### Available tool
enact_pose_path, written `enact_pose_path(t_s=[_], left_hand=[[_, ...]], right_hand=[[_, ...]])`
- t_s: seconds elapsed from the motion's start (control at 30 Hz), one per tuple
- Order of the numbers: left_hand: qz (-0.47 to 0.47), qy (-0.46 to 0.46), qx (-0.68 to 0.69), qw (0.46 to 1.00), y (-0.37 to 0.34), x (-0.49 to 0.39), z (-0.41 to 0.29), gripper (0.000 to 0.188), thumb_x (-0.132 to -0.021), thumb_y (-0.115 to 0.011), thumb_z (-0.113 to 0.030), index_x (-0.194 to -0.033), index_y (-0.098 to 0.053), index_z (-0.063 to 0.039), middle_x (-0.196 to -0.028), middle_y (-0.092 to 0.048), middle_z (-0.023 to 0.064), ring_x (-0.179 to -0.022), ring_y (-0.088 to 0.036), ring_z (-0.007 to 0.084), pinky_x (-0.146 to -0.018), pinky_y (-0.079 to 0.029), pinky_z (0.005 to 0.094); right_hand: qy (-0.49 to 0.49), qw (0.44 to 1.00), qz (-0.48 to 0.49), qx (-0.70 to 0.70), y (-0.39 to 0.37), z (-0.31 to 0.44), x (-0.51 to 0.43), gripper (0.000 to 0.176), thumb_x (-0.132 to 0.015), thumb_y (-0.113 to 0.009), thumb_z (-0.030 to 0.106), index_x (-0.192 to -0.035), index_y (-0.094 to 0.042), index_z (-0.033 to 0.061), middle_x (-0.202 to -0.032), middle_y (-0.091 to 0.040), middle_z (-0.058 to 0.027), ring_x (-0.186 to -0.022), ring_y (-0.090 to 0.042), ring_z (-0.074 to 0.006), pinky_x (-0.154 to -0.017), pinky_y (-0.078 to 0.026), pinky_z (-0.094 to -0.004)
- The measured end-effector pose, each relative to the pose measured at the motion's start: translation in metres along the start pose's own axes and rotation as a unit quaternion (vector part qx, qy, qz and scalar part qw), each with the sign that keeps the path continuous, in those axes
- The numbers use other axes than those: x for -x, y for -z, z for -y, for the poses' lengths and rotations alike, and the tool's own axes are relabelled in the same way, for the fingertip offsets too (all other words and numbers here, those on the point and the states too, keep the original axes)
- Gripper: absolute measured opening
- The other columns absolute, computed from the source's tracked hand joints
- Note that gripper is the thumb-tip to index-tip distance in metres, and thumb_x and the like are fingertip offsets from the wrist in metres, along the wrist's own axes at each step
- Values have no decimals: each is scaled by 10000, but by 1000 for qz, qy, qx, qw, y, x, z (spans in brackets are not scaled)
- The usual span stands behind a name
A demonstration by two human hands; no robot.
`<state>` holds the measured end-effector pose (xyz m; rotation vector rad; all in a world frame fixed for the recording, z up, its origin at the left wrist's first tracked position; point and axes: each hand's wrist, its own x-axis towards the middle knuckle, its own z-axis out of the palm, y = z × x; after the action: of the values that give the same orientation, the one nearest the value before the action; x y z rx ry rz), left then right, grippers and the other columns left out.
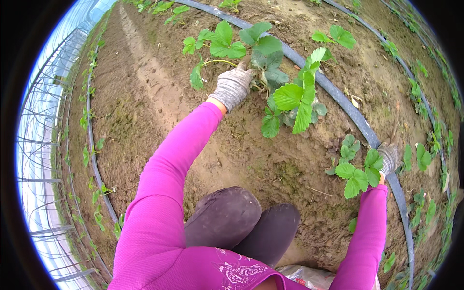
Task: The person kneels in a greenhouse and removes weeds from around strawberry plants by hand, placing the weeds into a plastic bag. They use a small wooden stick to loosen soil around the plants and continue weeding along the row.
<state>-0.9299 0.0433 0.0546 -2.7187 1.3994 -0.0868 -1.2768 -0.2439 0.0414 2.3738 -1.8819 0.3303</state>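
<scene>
My left hand (235, 82), in a grey striped knit glove, reaches to the base of a strawberry plant (266, 67); its fingertips are partly hidden among stems, so a grip cannot be made out. Another leafy strawberry plant (299, 98) stands just to its right. At the far right my right hand (390, 156), gloved alike, is at the grey drip hose (335, 95), beyond a smaller strawberry plant (357, 172) whose leaves overlap the wrist. Something thin and brown rises by its fingers; whether they hold it is unclear.
Brown soil (224, 156) lies around the plants. More hoses with strawberry rows run along the left (92, 145) and right (417, 85). My bent knees (232, 214) are at the bottom centre, with a clear plastic bag (308, 275) beside them. The greenhouse's plastic wall (40, 152) stands at far left.
</scene>
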Motion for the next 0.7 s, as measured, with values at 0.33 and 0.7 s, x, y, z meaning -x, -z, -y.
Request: enact_pose_path(t_s=[0.33, 0.7], left_hand=[[-127, -21, 143, 981, -37, -1, 7, 446, -750, -616, -87, -1175, -528, -189, -1141, -575, 131, -861, -624, 332, -725, -508, 418], [-82, 132, 147, 977, -9, -57, -20, 473, -764, -638, -215, -1215, -522, -131, -1191, -550, 180, -1020, -580, 322, -857, -476, 409]], right_hand=[[35, 998, -58, 17, -24, -23, -15, 427, -858, -539, 284, -1252, -517, 119, -1198, -574, -173, -1074, -562, -338, -878, -460, -460], [56, 993, -106, -6, -31, -24, -9, 410, -879, -512, 257, -1259, -507, 102, -1258, -537, -150, -1157, -501, -328, -934, -419, -449]])
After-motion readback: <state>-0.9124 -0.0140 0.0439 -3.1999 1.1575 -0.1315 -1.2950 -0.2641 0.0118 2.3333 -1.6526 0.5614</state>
